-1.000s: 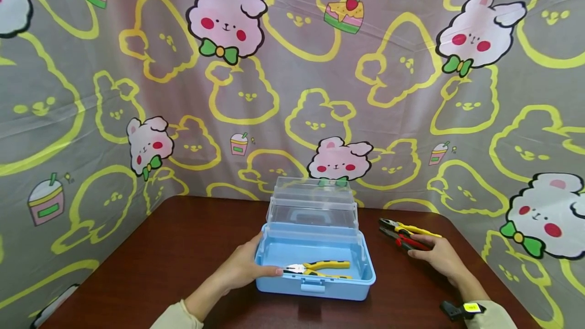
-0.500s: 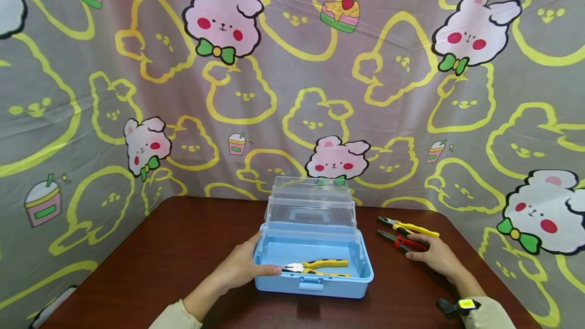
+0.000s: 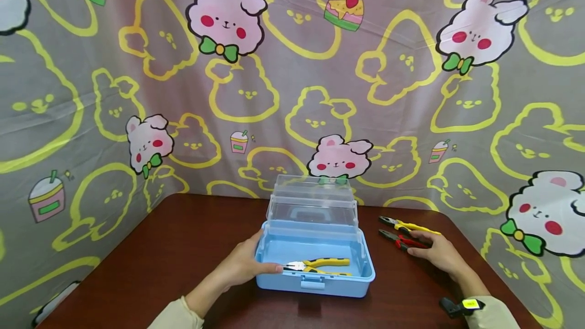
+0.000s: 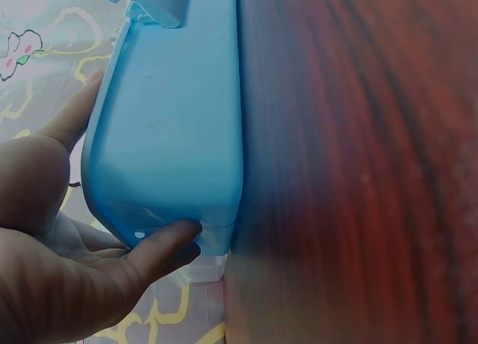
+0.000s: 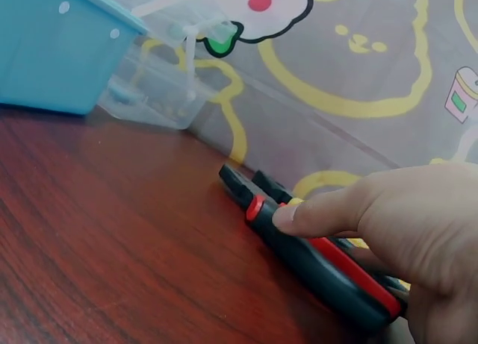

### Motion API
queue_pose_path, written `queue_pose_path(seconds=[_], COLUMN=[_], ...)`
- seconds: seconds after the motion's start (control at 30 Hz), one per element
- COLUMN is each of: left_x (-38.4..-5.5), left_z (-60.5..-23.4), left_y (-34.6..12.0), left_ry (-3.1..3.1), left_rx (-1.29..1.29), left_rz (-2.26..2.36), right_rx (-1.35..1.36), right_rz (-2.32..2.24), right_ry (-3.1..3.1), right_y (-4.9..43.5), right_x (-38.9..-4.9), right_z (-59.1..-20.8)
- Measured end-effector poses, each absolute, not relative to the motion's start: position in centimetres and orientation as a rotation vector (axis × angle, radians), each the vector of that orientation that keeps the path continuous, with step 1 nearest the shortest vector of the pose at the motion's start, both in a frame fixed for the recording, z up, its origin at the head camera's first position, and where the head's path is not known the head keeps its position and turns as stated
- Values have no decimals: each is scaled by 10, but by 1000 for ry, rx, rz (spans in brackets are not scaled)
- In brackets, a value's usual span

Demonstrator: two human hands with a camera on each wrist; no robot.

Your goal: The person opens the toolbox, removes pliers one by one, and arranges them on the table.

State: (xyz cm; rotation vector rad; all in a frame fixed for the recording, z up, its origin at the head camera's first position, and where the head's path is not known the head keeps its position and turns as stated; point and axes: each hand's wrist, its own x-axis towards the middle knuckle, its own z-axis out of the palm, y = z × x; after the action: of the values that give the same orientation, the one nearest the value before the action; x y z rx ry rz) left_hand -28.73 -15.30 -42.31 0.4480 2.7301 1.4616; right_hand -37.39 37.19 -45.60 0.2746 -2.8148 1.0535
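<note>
A light blue toolbox (image 3: 335, 290) stands on the table with its clear lid raised at the back. My left hand (image 3: 244, 264) grips its front left corner, thumb over the front rim; the left wrist view shows fingers (image 4: 168, 247) against the blue wall. Inside the box lie pliers with yellow and black handles (image 3: 326, 262), tips toward the left thumb. My right hand (image 3: 436, 254) holds red and black pliers (image 5: 321, 273) by the handles, thumb on one side and fingers on the other. Their tips point toward the back left, close over the table.
Yellow-handled pliers (image 3: 409, 226) lie just behind the red ones, right of the toolbox. Clear plastic trays (image 3: 313, 204) fold out with the lid. The dark wooden table (image 3: 192, 237) ends at a cartoon-printed cloth (image 3: 274, 75) on the back and sides.
The red and black pliers' tips have shifted slightly toward me, a little farther from the yellow pliers on the table. My left hand keeps its place on the toolbox.
</note>
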Motion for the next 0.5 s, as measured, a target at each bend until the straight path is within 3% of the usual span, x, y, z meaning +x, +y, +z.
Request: queue_pose_path(seconds=[0.5], left_x=[-286], left_z=[-422], left_y=[-151], left_ry=[2729], left_rx=[410], left_rz=[1458], right_rx=[395], right_rz=[1043], right_ry=[-2729], right_y=[353], right_x=[-368], right_z=[-433])
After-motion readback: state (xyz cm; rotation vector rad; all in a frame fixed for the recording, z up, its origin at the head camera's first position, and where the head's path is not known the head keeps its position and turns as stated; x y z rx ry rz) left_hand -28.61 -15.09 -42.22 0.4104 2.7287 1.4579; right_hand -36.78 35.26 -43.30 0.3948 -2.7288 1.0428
